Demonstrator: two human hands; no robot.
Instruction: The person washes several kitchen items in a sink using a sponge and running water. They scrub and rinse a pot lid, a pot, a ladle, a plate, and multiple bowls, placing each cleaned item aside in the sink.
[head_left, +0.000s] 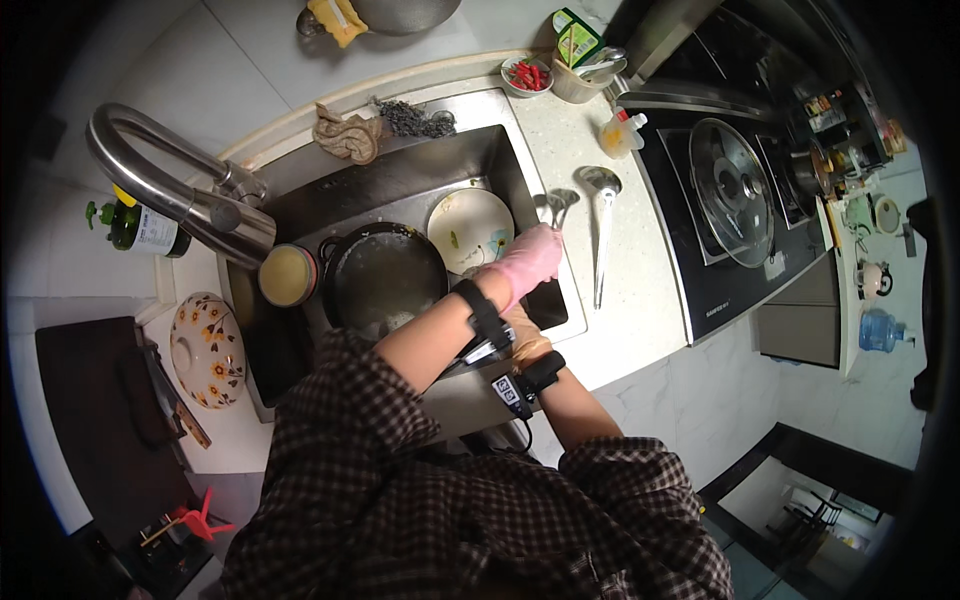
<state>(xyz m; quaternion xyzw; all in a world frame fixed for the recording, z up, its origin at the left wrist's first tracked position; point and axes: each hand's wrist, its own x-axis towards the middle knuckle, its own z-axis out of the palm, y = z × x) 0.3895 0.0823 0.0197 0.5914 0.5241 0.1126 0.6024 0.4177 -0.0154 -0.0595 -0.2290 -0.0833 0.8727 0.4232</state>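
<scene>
My left hand (532, 257), in a pink glove, is over the right rim of the steel sink (517, 176). Its fingers are curled around what looks like a metal utensil (559, 204), whose end shows beyond the glove. Below it, my right hand (528, 339) wears a tan glove; my left wrist hides its fingers, so its grip cannot be made out. A white plate (465, 225) with scraps of food lies in the sink, left of my left hand. Beside the plate sits a dark pan (386, 281) holding cloudy water. A metal ladle (599, 225) rests on the counter to the right.
A round container (288, 275) stands by the steel faucet (165, 187). Along the back are a cloth (347, 135), a steel scourer (412, 118) and a bowl of red chillies (527, 76). A glass lid (731, 193) covers part of the hob. Left, a knife (176, 397) lies near a flowered lid (208, 350).
</scene>
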